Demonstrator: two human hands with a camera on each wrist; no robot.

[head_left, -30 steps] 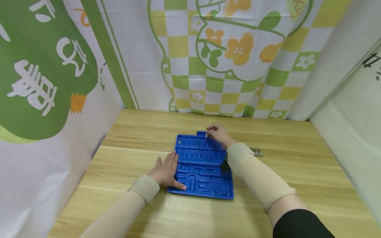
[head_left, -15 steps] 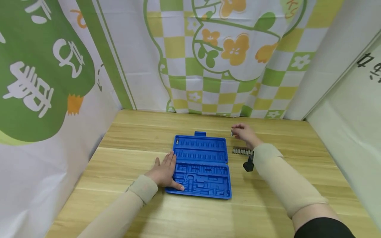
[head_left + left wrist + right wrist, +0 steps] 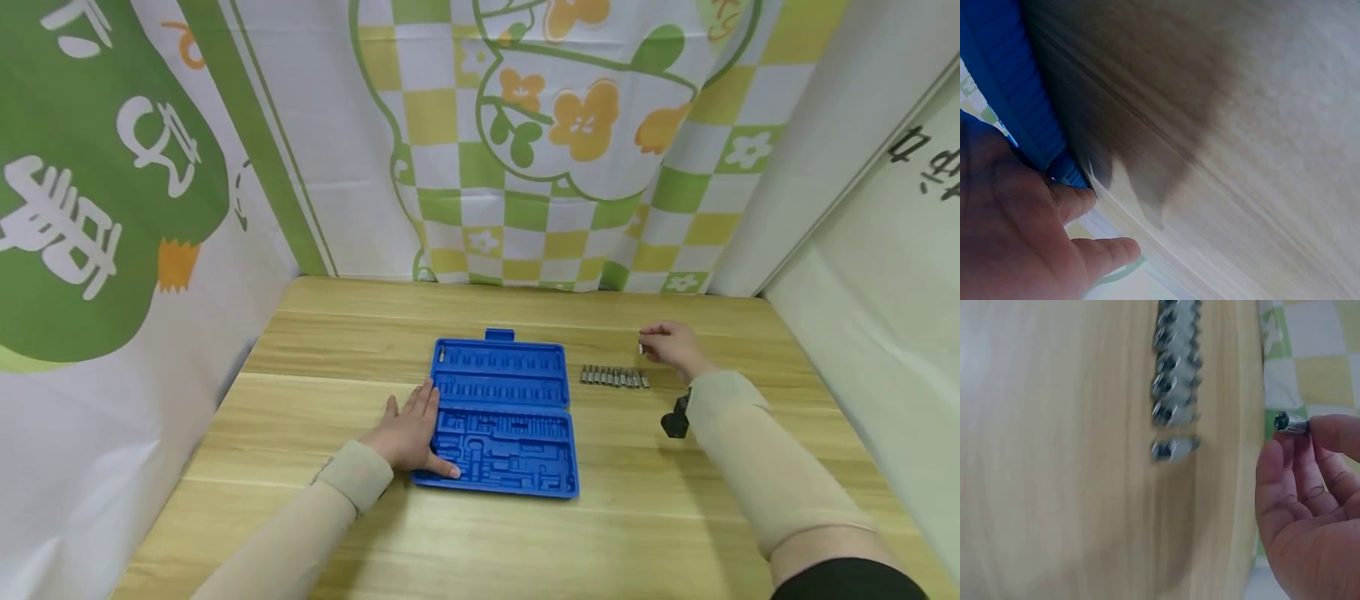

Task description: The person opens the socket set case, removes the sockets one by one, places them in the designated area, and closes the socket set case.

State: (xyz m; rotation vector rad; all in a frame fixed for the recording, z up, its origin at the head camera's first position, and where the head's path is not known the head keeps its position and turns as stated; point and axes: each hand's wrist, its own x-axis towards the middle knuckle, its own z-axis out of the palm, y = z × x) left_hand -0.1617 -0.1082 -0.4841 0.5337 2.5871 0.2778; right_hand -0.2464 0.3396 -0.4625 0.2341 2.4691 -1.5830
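Note:
An opened blue plastic tool case [image 3: 501, 408] with moulded slots lies in the middle of the head view. My left hand [image 3: 405, 437] rests on its left edge, fingers straight and thumb over the front tray. One small metal piece [image 3: 442, 354] sits in the top left slot of the far half. Right of the case, several metal sockets [image 3: 615, 377] stand side by side in a row on the table. Beyond the row's right end, my right hand [image 3: 675, 343] pinches another small metal socket [image 3: 1290, 422] between thumb and fingers, held above the tabletop.
The case rests on a light wooden table [image 3: 300, 467]. A checked, flowered curtain [image 3: 525, 208] hangs along the table's back edge, and white sheets flank both sides. A small black device [image 3: 675, 421] is attached at the right wrist.
My right hand has moved from the case's far edge to the right, past the row, carrying the socket. The whole row has come into sight. My left hand stays on the case.

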